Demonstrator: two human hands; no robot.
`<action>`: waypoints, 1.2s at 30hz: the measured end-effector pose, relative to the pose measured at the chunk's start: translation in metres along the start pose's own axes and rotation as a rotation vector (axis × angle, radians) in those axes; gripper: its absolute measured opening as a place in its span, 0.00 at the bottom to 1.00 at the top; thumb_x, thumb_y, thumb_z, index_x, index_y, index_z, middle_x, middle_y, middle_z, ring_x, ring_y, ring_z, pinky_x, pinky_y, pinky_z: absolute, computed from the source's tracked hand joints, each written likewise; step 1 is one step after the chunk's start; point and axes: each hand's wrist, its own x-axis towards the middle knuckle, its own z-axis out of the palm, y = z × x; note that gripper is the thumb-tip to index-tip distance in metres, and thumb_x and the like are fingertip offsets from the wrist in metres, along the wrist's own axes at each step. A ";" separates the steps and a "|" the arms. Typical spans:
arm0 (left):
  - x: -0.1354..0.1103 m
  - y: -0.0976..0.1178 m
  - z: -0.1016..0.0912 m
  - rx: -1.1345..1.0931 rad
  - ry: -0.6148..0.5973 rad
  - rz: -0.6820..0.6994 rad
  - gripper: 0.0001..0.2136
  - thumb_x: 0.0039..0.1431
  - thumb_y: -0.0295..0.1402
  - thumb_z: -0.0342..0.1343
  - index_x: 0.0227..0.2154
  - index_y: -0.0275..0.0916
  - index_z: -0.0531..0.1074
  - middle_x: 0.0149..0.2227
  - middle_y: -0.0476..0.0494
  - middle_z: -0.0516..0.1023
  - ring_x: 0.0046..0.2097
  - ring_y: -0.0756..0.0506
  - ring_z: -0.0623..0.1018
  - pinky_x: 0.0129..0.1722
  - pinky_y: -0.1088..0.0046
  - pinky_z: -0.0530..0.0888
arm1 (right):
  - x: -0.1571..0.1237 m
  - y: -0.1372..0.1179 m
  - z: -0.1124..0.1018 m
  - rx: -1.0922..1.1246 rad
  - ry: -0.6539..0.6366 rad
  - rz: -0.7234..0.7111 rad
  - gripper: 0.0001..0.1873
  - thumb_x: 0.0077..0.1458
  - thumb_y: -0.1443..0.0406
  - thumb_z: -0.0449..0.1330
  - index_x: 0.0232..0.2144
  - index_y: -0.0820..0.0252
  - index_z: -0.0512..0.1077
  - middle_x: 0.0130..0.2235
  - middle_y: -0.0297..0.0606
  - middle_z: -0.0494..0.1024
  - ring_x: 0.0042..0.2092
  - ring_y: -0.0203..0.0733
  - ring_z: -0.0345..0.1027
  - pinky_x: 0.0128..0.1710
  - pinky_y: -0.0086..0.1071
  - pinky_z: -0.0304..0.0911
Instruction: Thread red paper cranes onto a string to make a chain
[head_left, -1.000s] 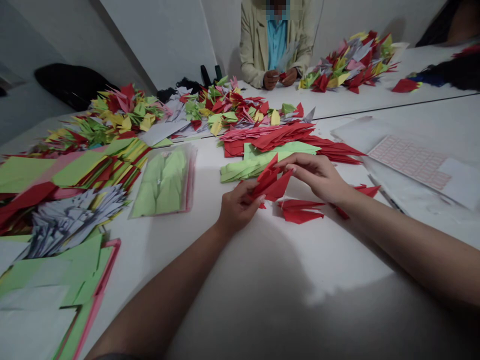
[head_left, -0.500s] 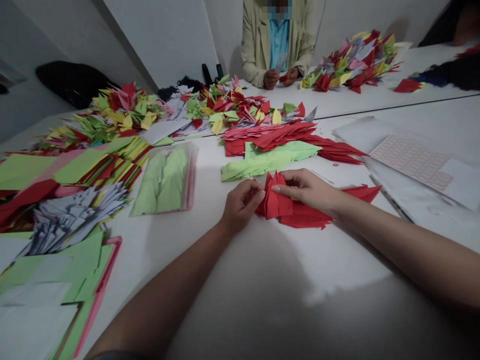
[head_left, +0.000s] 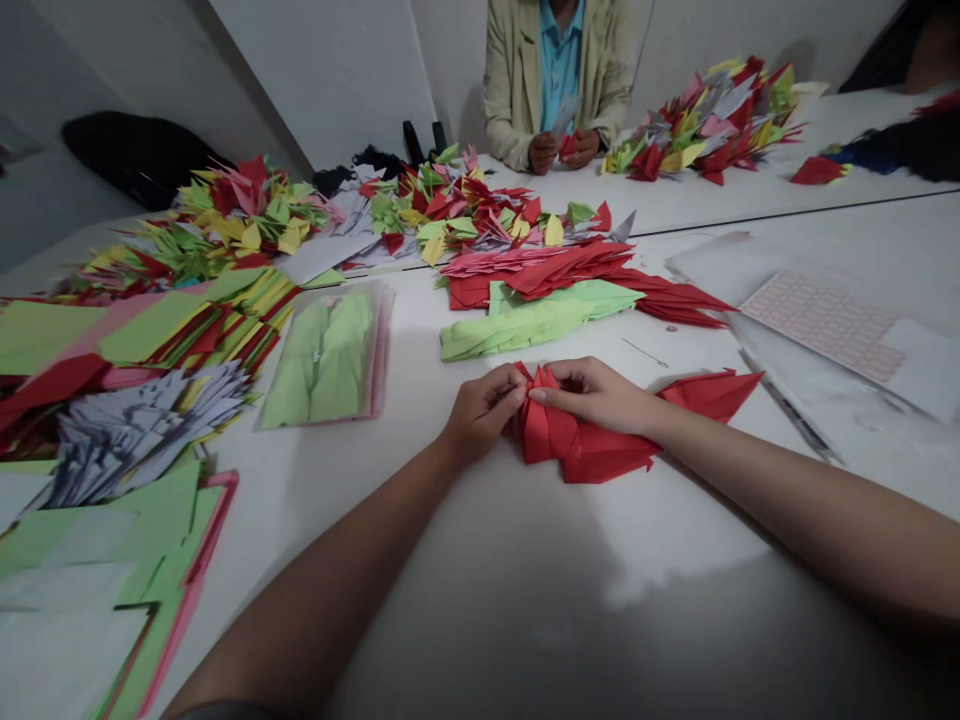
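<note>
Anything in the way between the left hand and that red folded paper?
Nothing visible: the left hand is on the red folded paper, with no other object between them. The right hand holds the paper from the opposite side.

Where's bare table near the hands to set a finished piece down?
Bare white tabletop lies between the left hand and the plastic sleeve of green paper, and also between the forearms, below the red folded paper that the right hand pinches. Crowded: the paper stacks at the left edge and the red and green folds ahead.
</note>
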 end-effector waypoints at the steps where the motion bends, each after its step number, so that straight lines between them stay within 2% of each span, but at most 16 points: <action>1: 0.001 0.000 0.000 0.017 -0.001 0.010 0.11 0.62 0.40 0.51 0.28 0.39 0.66 0.22 0.53 0.64 0.24 0.51 0.64 0.25 0.76 0.62 | 0.000 0.001 0.001 0.023 0.010 0.005 0.20 0.54 0.50 0.60 0.26 0.59 0.64 0.26 0.29 0.60 0.28 0.33 0.51 0.28 0.29 0.51; 6: 0.002 0.002 -0.001 0.061 0.006 0.028 0.11 0.63 0.40 0.50 0.28 0.39 0.66 0.23 0.52 0.63 0.26 0.51 0.64 0.27 0.75 0.62 | 0.001 0.005 0.003 0.102 0.026 0.020 0.20 0.55 0.50 0.60 0.25 0.59 0.63 0.25 0.28 0.60 0.27 0.33 0.51 0.28 0.29 0.50; 13: 0.000 -0.002 0.000 0.024 0.038 0.000 0.10 0.64 0.40 0.50 0.30 0.40 0.64 0.20 0.54 0.65 0.21 0.51 0.67 0.24 0.76 0.64 | 0.002 0.005 0.003 0.153 0.006 -0.003 0.19 0.55 0.53 0.61 0.24 0.60 0.63 0.25 0.27 0.60 0.27 0.32 0.50 0.29 0.29 0.50; 21: 0.002 0.002 -0.001 0.213 0.030 0.085 0.10 0.64 0.37 0.48 0.29 0.38 0.64 0.23 0.54 0.62 0.25 0.53 0.62 0.26 0.76 0.61 | 0.003 0.010 0.005 0.149 0.064 -0.006 0.19 0.56 0.52 0.60 0.24 0.60 0.63 0.24 0.27 0.58 0.26 0.32 0.48 0.26 0.30 0.46; 36: 0.000 0.002 0.000 0.162 0.019 0.100 0.10 0.64 0.37 0.49 0.29 0.38 0.64 0.21 0.55 0.62 0.23 0.53 0.63 0.24 0.77 0.61 | 0.002 0.006 0.005 0.156 0.056 -0.028 0.20 0.55 0.54 0.62 0.22 0.60 0.62 0.23 0.27 0.58 0.25 0.31 0.48 0.26 0.29 0.45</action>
